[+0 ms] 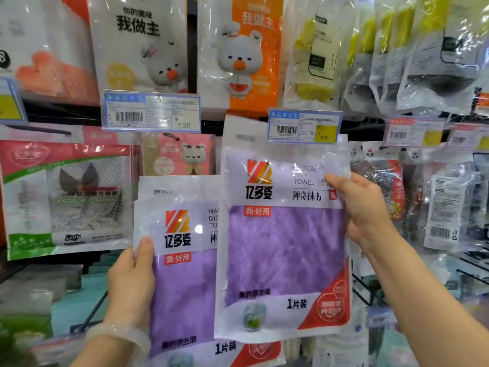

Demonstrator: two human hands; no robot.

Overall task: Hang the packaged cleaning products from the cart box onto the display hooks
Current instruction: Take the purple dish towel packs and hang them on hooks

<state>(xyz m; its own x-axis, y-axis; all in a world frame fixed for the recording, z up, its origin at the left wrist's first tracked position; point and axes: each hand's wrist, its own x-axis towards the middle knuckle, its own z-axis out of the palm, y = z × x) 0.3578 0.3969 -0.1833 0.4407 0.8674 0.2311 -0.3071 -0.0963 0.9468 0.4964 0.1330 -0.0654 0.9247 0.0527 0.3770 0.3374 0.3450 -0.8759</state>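
Observation:
Two clear packs of purple cleaning towel fill the middle of the head view. My right hand (362,210) grips the right edge of the upper towel pack (283,250), whose white top reaches up behind a price tag (304,126). My left hand (132,282) holds the left edge of the lower towel pack (182,282), which sits partly behind the upper one. The hook itself is hidden by the pack's top and the tag. The cart box is out of view.
Hanging packs crowd the display: bear-printed packs (239,54) above, a mesh cleaning pack (66,200) at left, scourer packs (391,186) and white packs (447,207) at right. Another price tag (151,111) hangs upper left. Wire hooks (367,290) jut out lower right.

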